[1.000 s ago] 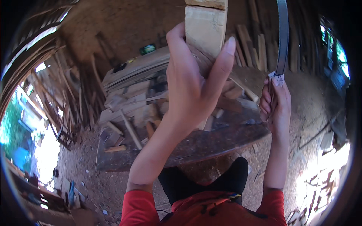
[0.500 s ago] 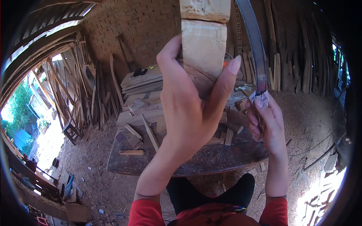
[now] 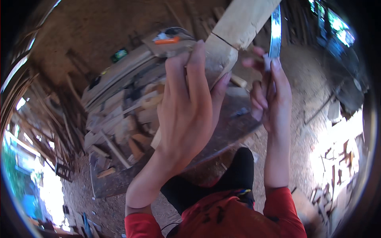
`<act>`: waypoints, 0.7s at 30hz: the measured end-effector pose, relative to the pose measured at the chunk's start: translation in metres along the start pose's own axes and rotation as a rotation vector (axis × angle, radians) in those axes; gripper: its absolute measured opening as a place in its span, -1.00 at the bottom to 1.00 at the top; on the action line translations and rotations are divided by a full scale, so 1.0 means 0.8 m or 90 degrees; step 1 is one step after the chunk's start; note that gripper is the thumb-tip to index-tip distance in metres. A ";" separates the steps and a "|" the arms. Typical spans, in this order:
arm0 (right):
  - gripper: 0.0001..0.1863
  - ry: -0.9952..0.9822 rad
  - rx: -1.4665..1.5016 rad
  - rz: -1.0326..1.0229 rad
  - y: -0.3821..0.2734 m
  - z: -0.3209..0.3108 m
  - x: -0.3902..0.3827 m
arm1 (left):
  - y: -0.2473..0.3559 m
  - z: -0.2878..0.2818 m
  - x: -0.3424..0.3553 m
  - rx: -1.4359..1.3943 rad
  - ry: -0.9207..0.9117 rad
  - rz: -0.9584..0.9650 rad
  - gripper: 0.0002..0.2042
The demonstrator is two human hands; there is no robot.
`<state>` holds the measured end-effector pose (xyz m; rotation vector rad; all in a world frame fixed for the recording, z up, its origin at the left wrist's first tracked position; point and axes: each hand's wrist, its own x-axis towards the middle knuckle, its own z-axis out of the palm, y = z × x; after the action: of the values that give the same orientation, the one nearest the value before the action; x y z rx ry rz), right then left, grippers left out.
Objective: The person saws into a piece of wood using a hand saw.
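Observation:
My left hand (image 3: 184, 105) is closed around the lower end of a pale squared wooden beam (image 3: 246, 23), which slants up to the right. A dark narrow cut or seam crosses the beam just above my fingers. To the right of it, my right hand (image 3: 277, 89) pinches the wrapped lower end of a long, flat, shiny metal blade (image 3: 275, 33). Some of its fingers are raised off the wrapping and blurred. The blade stands nearly upright beside the beam; its upper end and the beam's far end are out of view.
Below my hands is a dark wooden workbench (image 3: 206, 156) with several offcuts and stacked boards (image 3: 119, 79). An orange-handled tool (image 3: 168, 40) lies at its back. Long wood strips (image 3: 51, 115) lean at the left. Scrap pieces (image 3: 329, 170) are heaped at the lower right.
My view has turned and tilted, so the bench appears farther left. The beam has gone from upright to slanting right. Some right-hand fingers have lifted from the blade's wrapped end.

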<state>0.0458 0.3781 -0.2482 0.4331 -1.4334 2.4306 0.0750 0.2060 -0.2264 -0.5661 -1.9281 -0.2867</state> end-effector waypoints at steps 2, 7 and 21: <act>-0.58 0.062 0.004 -0.028 0.011 -0.029 0.014 | 0.018 0.029 -0.009 -0.021 -0.034 0.005 -0.48; -0.64 0.169 0.026 -0.046 0.034 -0.103 0.032 | 0.050 0.102 -0.039 0.000 -0.164 0.075 -0.58; -0.57 0.343 -0.202 0.115 0.075 -0.266 -0.010 | 0.085 0.198 -0.068 -0.240 -0.475 0.010 -0.49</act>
<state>0.0062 0.5371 -0.3973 -0.4071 -1.6022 2.1439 0.0017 0.3209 -0.3454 -1.0439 -2.6026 -0.4826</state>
